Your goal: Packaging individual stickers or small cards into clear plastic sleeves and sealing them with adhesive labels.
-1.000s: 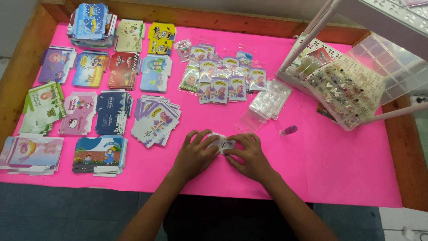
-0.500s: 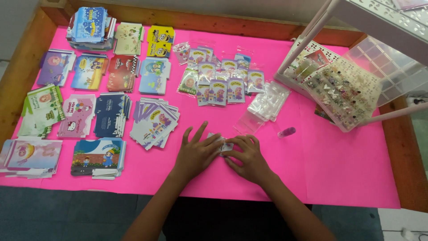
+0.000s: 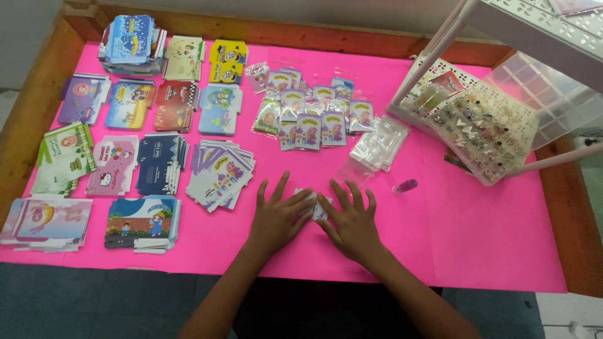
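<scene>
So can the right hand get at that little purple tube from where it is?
Probably yes. The right hand lies flat just left of the purple tube, with only bare pink mat between them.

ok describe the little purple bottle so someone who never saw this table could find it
On the pink sheet covering the table, look just right of the person's right hand, below the loose pile of clear bags. The bottle lies there on its side, alone: small, purple and glittery, the only round thing among flat cards and packets.
</scene>
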